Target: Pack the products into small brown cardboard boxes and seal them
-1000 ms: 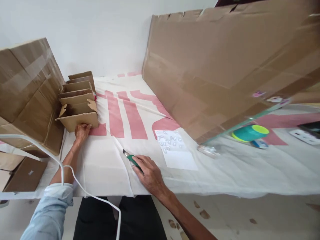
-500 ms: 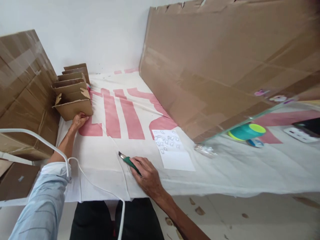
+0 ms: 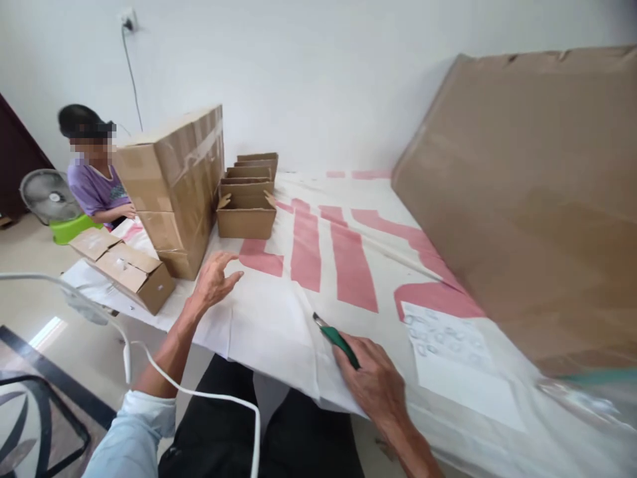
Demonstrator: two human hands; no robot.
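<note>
My right hand [image 3: 375, 375] is wrapped round a green utility knife [image 3: 339, 342], its blade tip pointing forward and left just over the white cloth. My left hand [image 3: 215, 282] hovers over the cloth, fingers apart and nothing in them. Just beyond it stands a small open cardboard box [image 3: 245, 222], its flaps raised, with more open boxes [image 3: 249, 174] in a row behind it. To the right of the knife lies a white sheet of paper [image 3: 462, 385] with small outlined shapes at its top.
A large taped carton [image 3: 172, 192] stands at the left, a bigger cardboard sheet or box [image 3: 522, 219] at the right. Closed small boxes [image 3: 130, 273] lie at the left edge. A person in purple [image 3: 94, 186] sits beyond, near a fan [image 3: 47, 196]. A white cable [image 3: 194, 392] crosses in front.
My left hand has come off the small box and opened. The view has swung left, bringing the person and the fan into sight. The knife stays in my right hand.
</note>
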